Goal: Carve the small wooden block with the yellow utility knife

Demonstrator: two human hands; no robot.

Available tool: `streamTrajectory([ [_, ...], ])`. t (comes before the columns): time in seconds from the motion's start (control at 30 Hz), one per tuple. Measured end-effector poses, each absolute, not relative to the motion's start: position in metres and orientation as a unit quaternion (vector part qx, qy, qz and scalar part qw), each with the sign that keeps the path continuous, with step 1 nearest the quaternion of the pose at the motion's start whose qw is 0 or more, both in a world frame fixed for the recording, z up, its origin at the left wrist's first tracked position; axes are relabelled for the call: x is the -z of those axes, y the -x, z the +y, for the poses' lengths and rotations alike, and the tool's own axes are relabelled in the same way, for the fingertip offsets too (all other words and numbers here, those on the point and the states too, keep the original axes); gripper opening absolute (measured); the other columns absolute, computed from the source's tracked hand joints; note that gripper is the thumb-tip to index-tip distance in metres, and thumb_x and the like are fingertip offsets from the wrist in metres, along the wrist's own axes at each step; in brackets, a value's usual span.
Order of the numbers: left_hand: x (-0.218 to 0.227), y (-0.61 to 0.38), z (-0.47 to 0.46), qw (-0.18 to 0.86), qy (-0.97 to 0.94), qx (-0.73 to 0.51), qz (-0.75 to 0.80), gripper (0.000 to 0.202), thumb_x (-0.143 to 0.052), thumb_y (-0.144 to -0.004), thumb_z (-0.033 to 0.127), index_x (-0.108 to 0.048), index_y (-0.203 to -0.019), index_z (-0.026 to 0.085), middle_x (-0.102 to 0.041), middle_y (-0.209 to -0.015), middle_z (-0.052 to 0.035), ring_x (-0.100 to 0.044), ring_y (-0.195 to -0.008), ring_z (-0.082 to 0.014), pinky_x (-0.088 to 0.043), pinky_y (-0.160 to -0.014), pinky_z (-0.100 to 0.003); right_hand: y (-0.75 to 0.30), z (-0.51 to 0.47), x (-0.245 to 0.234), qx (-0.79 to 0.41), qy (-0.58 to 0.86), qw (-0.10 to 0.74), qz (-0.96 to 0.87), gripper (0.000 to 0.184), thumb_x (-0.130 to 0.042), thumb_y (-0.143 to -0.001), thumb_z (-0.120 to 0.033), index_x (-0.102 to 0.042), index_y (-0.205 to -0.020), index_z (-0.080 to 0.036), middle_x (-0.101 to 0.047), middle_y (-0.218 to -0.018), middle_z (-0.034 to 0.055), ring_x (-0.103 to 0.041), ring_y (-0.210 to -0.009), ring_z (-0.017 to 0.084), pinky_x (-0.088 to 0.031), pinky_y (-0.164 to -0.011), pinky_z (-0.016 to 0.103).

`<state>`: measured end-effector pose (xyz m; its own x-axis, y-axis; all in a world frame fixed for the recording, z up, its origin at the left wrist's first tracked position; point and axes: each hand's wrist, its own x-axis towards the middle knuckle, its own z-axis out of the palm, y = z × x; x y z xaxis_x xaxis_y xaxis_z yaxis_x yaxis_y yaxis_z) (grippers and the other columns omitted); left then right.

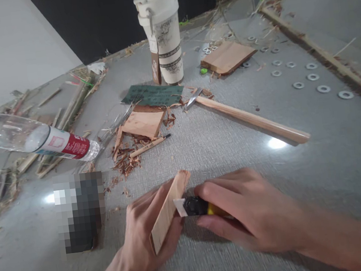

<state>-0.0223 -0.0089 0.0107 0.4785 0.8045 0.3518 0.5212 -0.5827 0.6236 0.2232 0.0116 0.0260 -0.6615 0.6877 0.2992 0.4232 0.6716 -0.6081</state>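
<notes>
On the grey textured bench, in from its right edge and well short of the far one, my left grip is closed around a narrow, pale wooden slat, held at a slant with its far end clear of my fingers. My right grip is wrapped around a black-and-yellow utility knife, its bare silver blade at the slat's right side and apparently touching it.

The slat looks light, stiff and dry, unlikely to slip but thin enough, I judge, to split along its grain; it is best held low along its length, fingertips below the cutting line. The knife looks light and rigid, safest by its yellow body, well behind the keen, probably brittle blade.

Beyond, reddish-brown wood shavings lie around a flat tan wooden block, beside a sheet of dark green sandpaper. A hammer with a long wooden handle lies to the right; silver ring washers dot the bench near its right edge. A white lidded cup stands toward the far edge.
</notes>
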Motion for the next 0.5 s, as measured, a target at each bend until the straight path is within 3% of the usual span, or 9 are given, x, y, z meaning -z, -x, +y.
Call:
streamTrajectory([
  [0.27,-0.0106,0.023,-0.0125,0.227,-0.821,-0.319,0.415,0.048,-0.059,-0.094,0.006,-0.063,-0.14,0.02,-0.073,-0.084,-0.0022,-0.07,-0.066,-0.017,-0.064,-0.064,-0.031,-0.2253,0.0128,-0.029,-0.215,0.318,0.266,-0.884,0.033,-0.041,-0.115,-0.039,-0.053,-0.09,-0.021,-0.06,-0.072,-0.0043,-0.053,-0.058,0.011,-0.033,-0.053,0.031],
  [0.4,-0.0103,0.0213,-0.0142,0.216,-0.819,-0.331,0.416,0.045,-0.06,-0.094,0.005,-0.065,-0.136,0.02,-0.065,-0.072,0.0017,-0.068,-0.064,-0.0179,-0.063,-0.064,-0.033,-0.2269,0.0129,-0.0334,-0.198,0.332,0.259,-0.886,0.03,-0.044,-0.114,-0.036,-0.05,-0.089,-0.022,-0.057,-0.071,-0.0053,-0.051,-0.056,0.01,-0.031,-0.052,0.031],
  [0.5,-0.0127,0.0177,-0.013,0.21,-0.817,-0.342,0.415,0.036,-0.06,-0.095,0.004,-0.067,-0.127,0.02,-0.069,-0.076,0.0006,-0.069,-0.065,-0.0169,-0.063,-0.065,-0.032,-0.228,0.0143,-0.0356,-0.186,0.344,0.257,-0.884,0.028,-0.046,-0.113,-0.036,-0.05,-0.09,-0.022,-0.057,-0.07,-0.0051,-0.051,-0.056,0.01,-0.031,-0.052,0.031],
])
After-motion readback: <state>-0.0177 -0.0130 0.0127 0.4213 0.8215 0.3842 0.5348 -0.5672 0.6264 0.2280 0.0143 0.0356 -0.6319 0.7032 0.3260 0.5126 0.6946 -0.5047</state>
